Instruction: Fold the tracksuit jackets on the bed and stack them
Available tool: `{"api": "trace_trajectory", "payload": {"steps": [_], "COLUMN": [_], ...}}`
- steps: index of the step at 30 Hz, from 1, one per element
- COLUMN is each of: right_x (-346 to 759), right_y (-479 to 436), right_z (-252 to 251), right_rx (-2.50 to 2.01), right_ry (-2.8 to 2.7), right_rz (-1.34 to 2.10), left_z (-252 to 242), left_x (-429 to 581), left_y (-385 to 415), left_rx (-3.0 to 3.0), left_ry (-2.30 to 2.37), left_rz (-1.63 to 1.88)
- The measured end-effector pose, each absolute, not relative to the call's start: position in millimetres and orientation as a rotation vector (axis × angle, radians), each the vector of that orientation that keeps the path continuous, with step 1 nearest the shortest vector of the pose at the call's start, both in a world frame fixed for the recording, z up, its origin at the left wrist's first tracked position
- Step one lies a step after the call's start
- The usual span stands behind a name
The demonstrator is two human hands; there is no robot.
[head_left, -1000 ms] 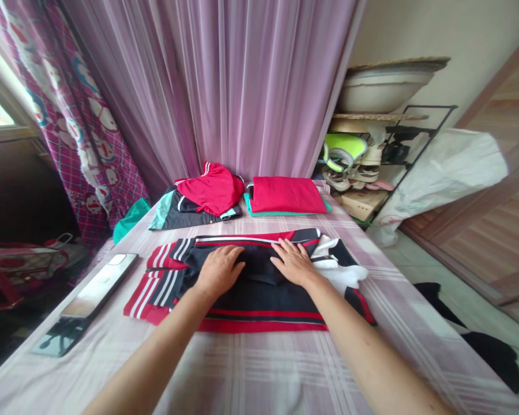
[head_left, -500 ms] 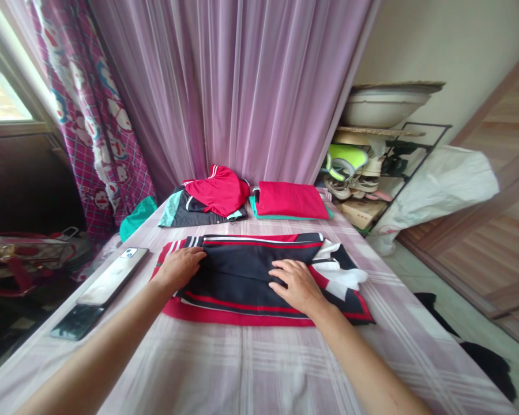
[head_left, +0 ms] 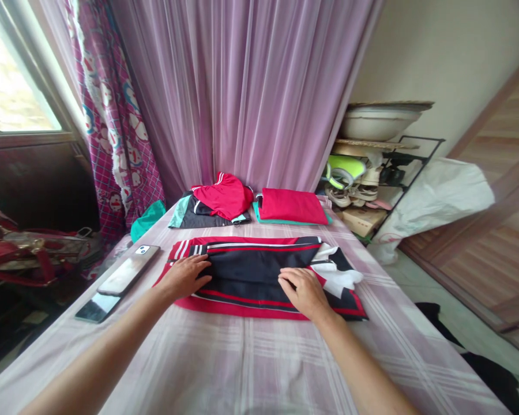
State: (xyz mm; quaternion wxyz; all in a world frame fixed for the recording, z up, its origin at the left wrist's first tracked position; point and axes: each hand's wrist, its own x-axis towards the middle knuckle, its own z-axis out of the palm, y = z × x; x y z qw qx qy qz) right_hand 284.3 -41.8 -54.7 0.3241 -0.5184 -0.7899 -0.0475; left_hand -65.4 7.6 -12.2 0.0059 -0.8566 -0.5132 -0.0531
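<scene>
A folded track jacket (head_left: pixel 246 271), black with red and white stripes and red and white parts, lies flat across the bed-like surface in front of me. My left hand (head_left: pixel 185 276) rests on its left part, beside the white-striped cuff, fingers stretched out over the cloth. On the right part lies my right hand (head_left: pixel 301 290), its fingers slightly bent and resting on the black fabric near the white collar area (head_left: pixel 341 278). Neither hand grips the cloth. Red fabric shows along the front and back edges of the jacket.
Behind the jacket are a loose pile of red, black and teal clothes (head_left: pixel 222 199) and a folded red garment (head_left: pixel 292 206). Two phones lie at left, one silver-backed (head_left: pixel 127 271). A checked sheet (head_left: pixel 242 363) covers the surface. A shoe rack (head_left: pixel 410 190) stands at right.
The view has shifted slightly. More red cloth shows along the jacket's back edge. My right hand's fingers are closer together; both hands remain on the jacket.
</scene>
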Motion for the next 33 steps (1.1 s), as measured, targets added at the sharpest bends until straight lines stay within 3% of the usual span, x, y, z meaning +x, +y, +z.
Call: {"api": "trace_trajectory", "payload": {"steps": [7, 12, 16, 24, 33], "right_x": [224.6, 193.0, 237.9, 322.8, 236.3], "right_y": [0.6, 34.8, 45.7, 42.8, 4.5], "right_z": [-13.3, -19.9, -38.5, -46.2, -29.2], "right_rx": [-1.444, -1.603, -1.944, -2.437, -1.953], "right_ry": [-2.128, -2.34, -2.337, -2.044, -2.207], "right_rz": [0.002, 0.263, 0.39, 0.201, 0.177], "left_z": [-9.3, -38.2, -43.1, -40.8, -43.0], "left_x": [-21.7, -4.5, -7.2, -5.2, -5.6], "left_y": [35.3, 45.8, 43.6, 41.4, 41.3], "left_rx": [-2.478, -2.395, -2.411, -2.41, -2.412], "left_ry": [-1.654, -1.854, -1.821, -1.822, -1.835], "left_rz": [-0.201, -0.047, -0.063, -0.125, -0.148]}}
